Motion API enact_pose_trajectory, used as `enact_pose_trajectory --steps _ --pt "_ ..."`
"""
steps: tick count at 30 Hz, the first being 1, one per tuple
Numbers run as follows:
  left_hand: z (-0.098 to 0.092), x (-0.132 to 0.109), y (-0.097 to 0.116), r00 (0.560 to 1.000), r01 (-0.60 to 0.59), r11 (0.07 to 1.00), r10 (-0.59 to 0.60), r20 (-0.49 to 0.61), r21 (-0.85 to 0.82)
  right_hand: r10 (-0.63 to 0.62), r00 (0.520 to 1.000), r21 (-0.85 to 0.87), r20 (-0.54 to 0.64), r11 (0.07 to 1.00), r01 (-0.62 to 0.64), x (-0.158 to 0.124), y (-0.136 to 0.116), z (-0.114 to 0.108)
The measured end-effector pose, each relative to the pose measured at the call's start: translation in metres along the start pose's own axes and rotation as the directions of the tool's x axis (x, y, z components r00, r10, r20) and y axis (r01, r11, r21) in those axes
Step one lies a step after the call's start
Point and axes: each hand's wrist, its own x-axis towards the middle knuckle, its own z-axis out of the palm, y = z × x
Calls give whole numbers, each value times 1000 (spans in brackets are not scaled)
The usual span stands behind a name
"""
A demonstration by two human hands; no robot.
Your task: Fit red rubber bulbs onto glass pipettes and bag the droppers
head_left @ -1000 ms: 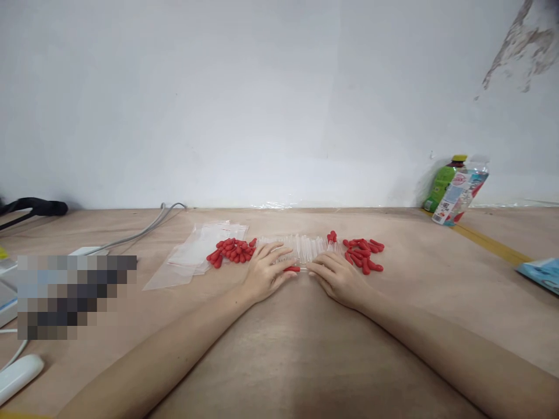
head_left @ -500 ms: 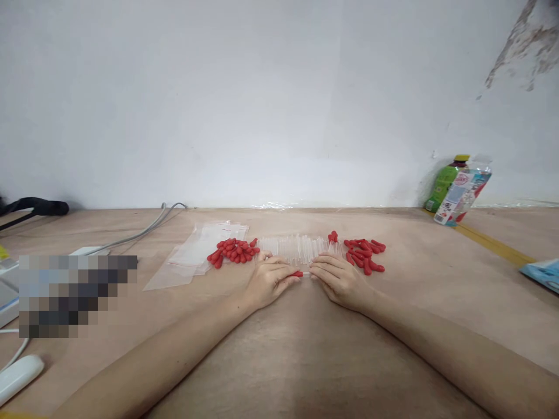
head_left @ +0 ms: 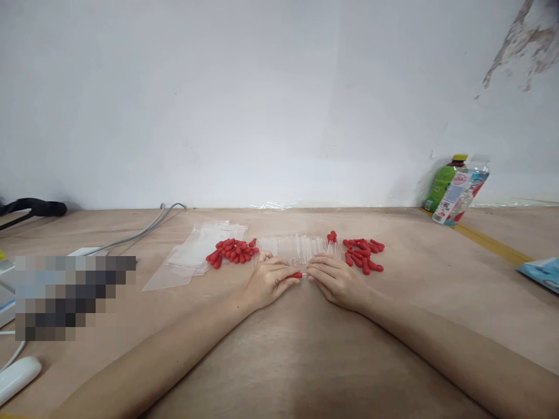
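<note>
My left hand (head_left: 271,281) is closed on a red rubber dropper bulb (head_left: 297,275), pinched between thumb and fingers. My right hand (head_left: 336,280) closes round a clear glass dropper tube (head_left: 305,275), whose exposed end meets the bulb's open end. Most of that tube is hidden under the fingers. Just beyond both hands lies a row of clear tubes (head_left: 293,247). Several loose red bulbs form a pile (head_left: 233,251) on the left, and more bulbs (head_left: 364,253) lie scattered on the right. At the row's right end, a few tubes carry red bulbs (head_left: 332,237).
Clear plastic bags (head_left: 192,253) lie left of the bulb pile. A grey cable (head_left: 144,230) runs to the wall. A green bottle (head_left: 442,185) and a printed clear bottle (head_left: 460,196) lean at the right. A blue packet (head_left: 539,273) rests at the right edge.
My right hand has shifted slightly left toward my left hand, and less of the tube shows between them. My left hand stays in place around the bulb.
</note>
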Motion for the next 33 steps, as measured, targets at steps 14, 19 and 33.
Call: enact_pose_trajectory --steps 14,19,33 --pt "-6 1 3 960 268 951 -278 41 156 862 488 -476 134 488 -732 19 41 -52" --pt "-4 1 2 959 264 951 -276 60 161 963 158 -531 220 254 -808 24 62 -58" --pt "-2 -1 0 955 276 949 -289 71 153 932 236 -557 276 355 -751 22 61 -39"
